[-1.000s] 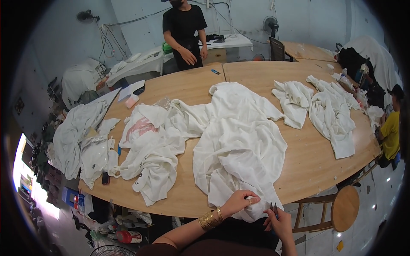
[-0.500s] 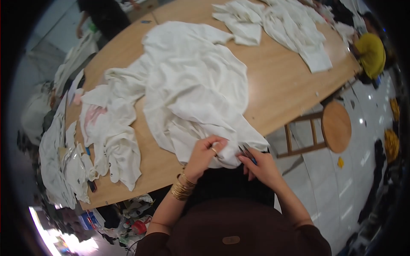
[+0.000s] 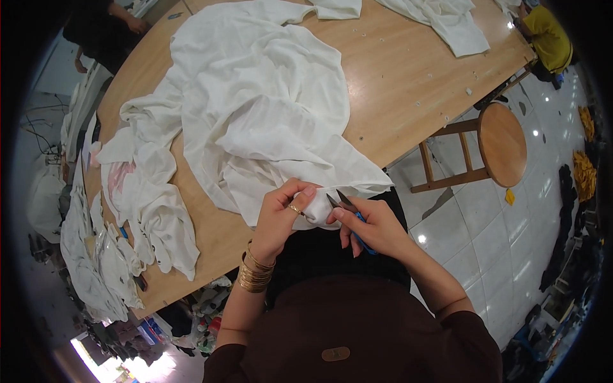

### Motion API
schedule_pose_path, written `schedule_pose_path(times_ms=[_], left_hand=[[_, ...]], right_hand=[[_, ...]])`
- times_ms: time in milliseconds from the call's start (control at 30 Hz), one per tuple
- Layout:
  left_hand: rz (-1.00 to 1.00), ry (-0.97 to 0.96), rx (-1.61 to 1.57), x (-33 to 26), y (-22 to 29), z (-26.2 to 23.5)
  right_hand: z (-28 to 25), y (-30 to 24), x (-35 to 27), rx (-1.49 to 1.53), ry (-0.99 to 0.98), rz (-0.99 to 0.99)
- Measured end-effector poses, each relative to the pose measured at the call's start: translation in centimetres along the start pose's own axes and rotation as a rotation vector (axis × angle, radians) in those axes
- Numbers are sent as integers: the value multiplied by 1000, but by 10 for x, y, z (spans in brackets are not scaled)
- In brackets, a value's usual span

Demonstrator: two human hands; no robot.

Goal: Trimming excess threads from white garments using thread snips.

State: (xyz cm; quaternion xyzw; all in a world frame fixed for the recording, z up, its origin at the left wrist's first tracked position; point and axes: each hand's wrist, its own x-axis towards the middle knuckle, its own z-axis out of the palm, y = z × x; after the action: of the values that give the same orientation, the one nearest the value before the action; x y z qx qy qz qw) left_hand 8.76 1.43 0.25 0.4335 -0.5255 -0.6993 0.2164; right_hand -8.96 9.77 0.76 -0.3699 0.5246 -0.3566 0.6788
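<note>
**Two hands, one pair of snips, one white garment at the table's near edge**

One large white garment lies spread and rumpled across the wooden table, its long axis running from the far side of the table down toward the person, with the near end hanging over the table's edge into the lap. Two hands work at that near end. The left hand is curled shut, thumb and fingers pinching a bunched fold of the cloth; it wears one ring, and a stack of gold bangles sits on the wrist. The right hand is closed around one pair of small thread snips with a blue handle. The snips' two dark blades point up and to the left, toward the pinched fold, and their tips are at the cloth just beside the left thumb; whether they touch it cannot be told.

To the left on the table lies a second heap of white garments, one showing a pink patch; how many pieces make up the heap cannot be told. More white cloth lies at the far right of the table. One round wooden stool stands on the tiled floor to the right of the table. Two other people are partly in view: one in black at the far left, one in yellow at the far right.
</note>
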Motion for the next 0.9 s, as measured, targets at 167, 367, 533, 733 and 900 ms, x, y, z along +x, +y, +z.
schedule_pose_path(times_ms=[167,367,533,733,900], left_hand=[[1,-1,42,1,6,1],[24,-16,76,1,8,1],[26,-3,87,1,8,2],[57,-6,115,0,7,2],[71,3,133,0,9,4]], right_hand=[[1,-3,2,22,-15,-2],[1,-2,5,25,-9,-5],[1,-3,4,38,0,5],[1,-4,5,38,3,0],[0,-4,4,29,2,11]])
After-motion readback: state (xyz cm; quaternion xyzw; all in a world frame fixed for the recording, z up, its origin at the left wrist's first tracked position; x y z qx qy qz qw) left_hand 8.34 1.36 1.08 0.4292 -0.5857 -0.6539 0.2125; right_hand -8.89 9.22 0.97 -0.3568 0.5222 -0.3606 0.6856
